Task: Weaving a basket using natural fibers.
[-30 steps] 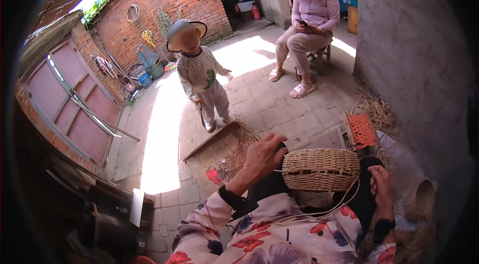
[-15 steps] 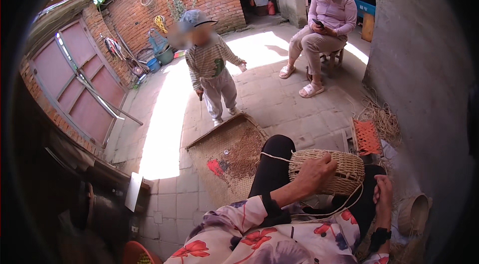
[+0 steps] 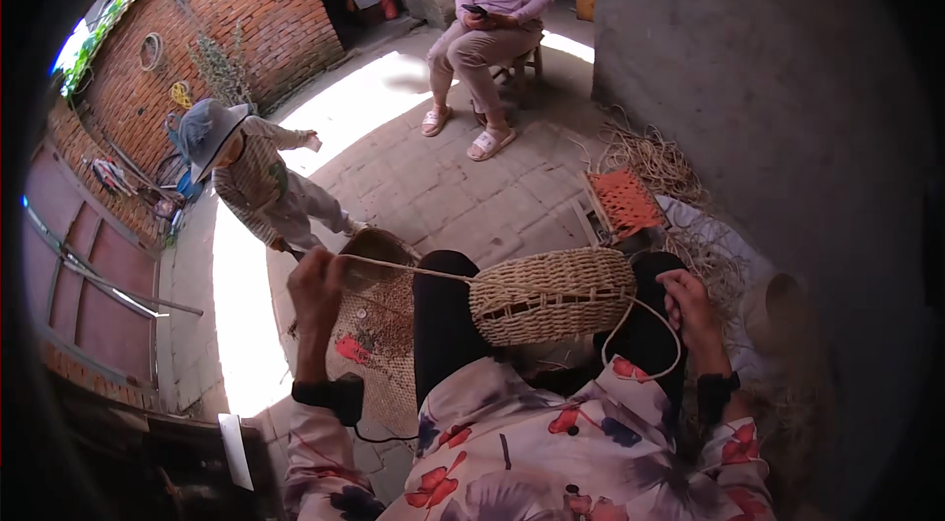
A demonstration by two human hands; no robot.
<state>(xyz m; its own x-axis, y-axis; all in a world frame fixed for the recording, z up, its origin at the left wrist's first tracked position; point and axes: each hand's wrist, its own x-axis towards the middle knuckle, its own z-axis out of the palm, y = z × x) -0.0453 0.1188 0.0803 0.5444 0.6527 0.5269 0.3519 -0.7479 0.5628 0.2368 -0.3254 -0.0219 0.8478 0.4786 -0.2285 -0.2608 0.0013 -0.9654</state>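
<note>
A woven straw basket (image 3: 551, 296) lies on its side across my knees, a slit running along its weave. My left hand (image 3: 317, 290) is closed on a straw cord (image 3: 404, 266), stretched straight out from the basket's left end. Beside my right knee, my right hand (image 3: 689, 306) has its fingers curled; what they hold, if anything, is hidden. Near it, a loose loop of cord (image 3: 677, 349) hangs from the basket's right end toward my lap.
A woven tray (image 3: 389, 363) with brown grains and a red scrap lies on the paving ahead left; a child (image 3: 261, 166) leans beside it. A person (image 3: 502, 19) sits on a stool holding a phone. An orange woven stool (image 3: 627, 204) and straw (image 3: 655, 162) lie by the wall.
My left hand has gone from the basket out to the left, drawing the cord straight. The view has swung right. The child now leans over the tray's far edge.
</note>
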